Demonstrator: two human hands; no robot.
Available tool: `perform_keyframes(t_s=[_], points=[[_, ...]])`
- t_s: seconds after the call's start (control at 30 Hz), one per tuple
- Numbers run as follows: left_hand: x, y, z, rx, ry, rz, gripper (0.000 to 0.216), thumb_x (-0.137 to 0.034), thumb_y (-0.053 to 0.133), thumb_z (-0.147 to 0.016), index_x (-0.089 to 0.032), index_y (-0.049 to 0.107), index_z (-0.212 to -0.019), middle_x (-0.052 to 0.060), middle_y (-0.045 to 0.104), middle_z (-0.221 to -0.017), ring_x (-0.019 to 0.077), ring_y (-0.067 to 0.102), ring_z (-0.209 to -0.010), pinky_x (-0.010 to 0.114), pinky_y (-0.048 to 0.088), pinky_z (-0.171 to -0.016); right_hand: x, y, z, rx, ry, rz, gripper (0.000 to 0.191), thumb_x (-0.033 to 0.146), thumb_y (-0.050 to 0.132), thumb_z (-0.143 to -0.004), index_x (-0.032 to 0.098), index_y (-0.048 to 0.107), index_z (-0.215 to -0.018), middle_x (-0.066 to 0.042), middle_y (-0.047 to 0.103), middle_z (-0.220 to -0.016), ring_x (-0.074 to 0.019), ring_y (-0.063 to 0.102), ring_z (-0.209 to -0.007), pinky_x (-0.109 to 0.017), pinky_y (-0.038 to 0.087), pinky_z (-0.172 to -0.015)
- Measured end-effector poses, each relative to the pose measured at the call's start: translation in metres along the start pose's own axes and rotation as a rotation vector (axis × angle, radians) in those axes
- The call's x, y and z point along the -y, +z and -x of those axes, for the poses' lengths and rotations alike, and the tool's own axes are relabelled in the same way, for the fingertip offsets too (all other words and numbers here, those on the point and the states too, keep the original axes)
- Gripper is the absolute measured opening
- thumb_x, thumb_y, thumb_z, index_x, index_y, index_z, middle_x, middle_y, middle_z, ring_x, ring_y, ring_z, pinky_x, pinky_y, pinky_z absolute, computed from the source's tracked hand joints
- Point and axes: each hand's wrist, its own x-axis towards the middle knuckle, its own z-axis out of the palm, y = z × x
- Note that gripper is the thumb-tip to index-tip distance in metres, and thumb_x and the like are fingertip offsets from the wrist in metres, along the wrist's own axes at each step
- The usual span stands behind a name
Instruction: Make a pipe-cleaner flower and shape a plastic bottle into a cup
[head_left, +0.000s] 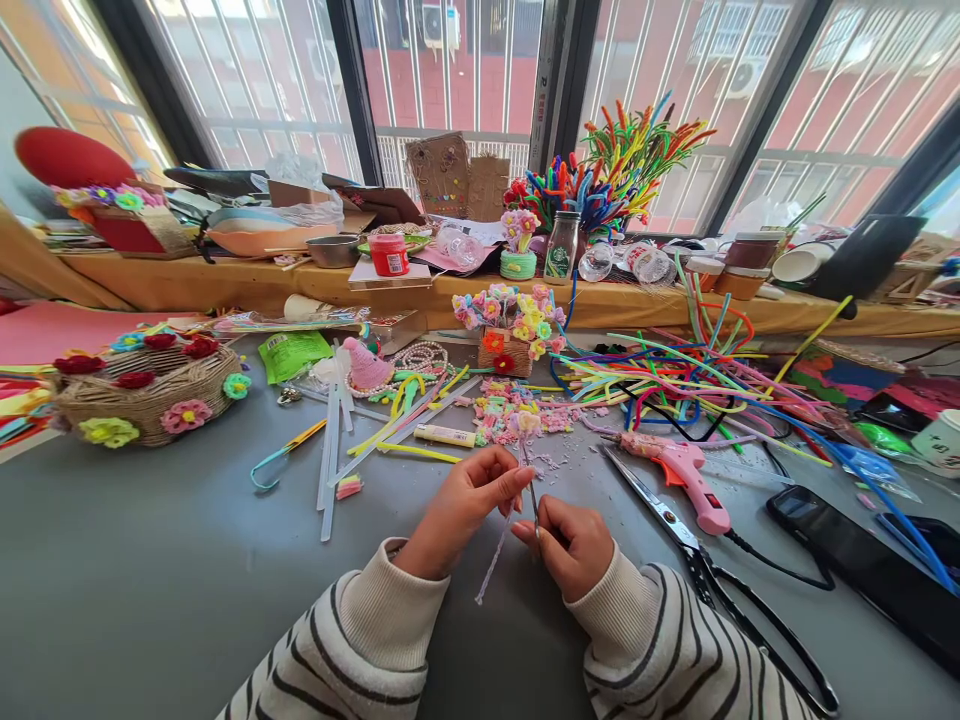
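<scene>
My left hand (466,505) and my right hand (571,542) meet over the grey table (150,580), both pinched on a small pipe-cleaner flower (527,424) on a thin stem. The flower head is pale pink and yellow and stands upright above my fingers. A pale pink pipe cleaner (493,558) hangs down from my left fingertips toward me. Both wrists wear cream cuffs with striped sleeves.
A pink glue gun (679,472) and black scissors (720,590) lie to the right, with a dark phone (862,570) beyond. Loose pipe cleaners (675,380) spread at the right back. A rope basket with flowers (146,395), glue sticks (330,450) and a flower pot (510,335) stand left and centre.
</scene>
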Motion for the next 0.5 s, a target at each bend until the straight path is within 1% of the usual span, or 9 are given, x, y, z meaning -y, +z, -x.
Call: perform_keyframes(t_s=[0.07,0.2,0.33,0.5], points=[[0.0004,-0.0005,0.0001,-0.007,-0.004,0.012,0.018,-0.029,0.054,-0.064,-0.015,0.045,-0.058,-0.005,0.044,-0.048,0.0053,0.038,-0.046,0.019,0.032,-0.049,0.0007,0.001,-0.0001,-0.028,0.011,0.0,0.035,0.04,0.039,-0.071,0.02,0.027,-0.045,0.005,0.037,-0.038,-0.0066,0.032,-0.036,-0.019,0.027,-0.04],[0.0013,-0.0016,0.0002,-0.018,-0.01,0.028,0.017,-0.03,0.052,-0.066,-0.015,0.046,-0.06,-0.005,0.044,-0.049,0.0053,0.037,-0.047,0.019,0.031,-0.048,0.0016,0.002,-0.0004,-0.033,0.019,0.0,0.035,0.041,0.038,-0.071,0.02,0.027,-0.045,0.005,0.036,-0.038,-0.0067,0.031,-0.036,-0.019,0.027,-0.039],[0.0024,-0.0022,0.0001,-0.032,-0.014,0.068,0.019,-0.032,0.051,-0.067,-0.015,0.046,-0.06,-0.004,0.043,-0.05,0.0056,0.036,-0.046,0.019,0.03,-0.047,0.0002,0.0021,-0.0006,-0.07,0.025,0.026,0.036,0.04,0.039,-0.071,0.02,0.028,-0.044,0.005,0.035,-0.037,-0.0062,0.03,-0.036,-0.019,0.027,-0.039],[0.0018,-0.0019,0.0008,-0.055,0.005,0.129,0.018,-0.031,0.048,-0.069,-0.015,0.047,-0.061,-0.004,0.045,-0.053,0.0058,0.036,-0.048,0.019,0.03,-0.049,0.0002,0.0013,-0.0006,-0.118,0.082,0.013,0.037,0.043,0.036,-0.072,0.02,0.03,-0.044,0.005,0.035,-0.036,-0.0061,0.028,-0.035,-0.019,0.025,-0.037]])
